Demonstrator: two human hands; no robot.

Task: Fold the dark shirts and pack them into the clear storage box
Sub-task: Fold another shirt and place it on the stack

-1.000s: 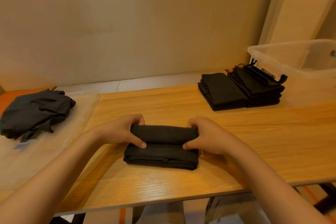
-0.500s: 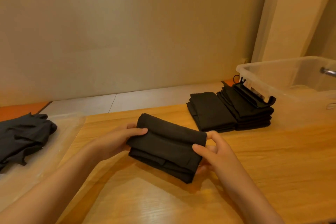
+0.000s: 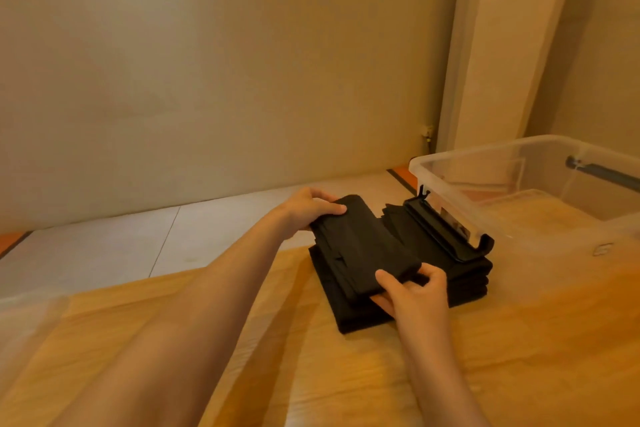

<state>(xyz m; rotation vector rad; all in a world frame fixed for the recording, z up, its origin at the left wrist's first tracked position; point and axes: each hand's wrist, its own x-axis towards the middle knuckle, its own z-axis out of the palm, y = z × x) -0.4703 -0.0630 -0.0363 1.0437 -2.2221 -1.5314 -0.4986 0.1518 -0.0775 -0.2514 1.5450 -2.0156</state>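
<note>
A folded dark shirt (image 3: 363, 246) is held just above the left stack of folded dark shirts (image 3: 349, 317) on the wooden table (image 3: 519, 357). My left hand (image 3: 308, 211) grips its far end, thumb on top. My right hand (image 3: 412, 291) holds its near end, thumb on top and fingers underneath. A second stack of folded shirts (image 3: 467, 274) lies right beside it, with a black clip-like piece (image 3: 446, 232) on top. The clear storage box (image 3: 540, 198) stands to the right, touching that stack, with no shirts visible inside.
A clear plastic lid or sheet (image 3: 24, 319) lies at the table's left edge. A tall white appliance (image 3: 505, 45) stands behind the box against the beige wall. Pale floor tiles (image 3: 138, 239) show beyond the table's far edge.
Both hands carried the folded shirt from the table's middle to the right and away from me, over the left stack. The view turned right; the unfolded pile at left is out of sight.
</note>
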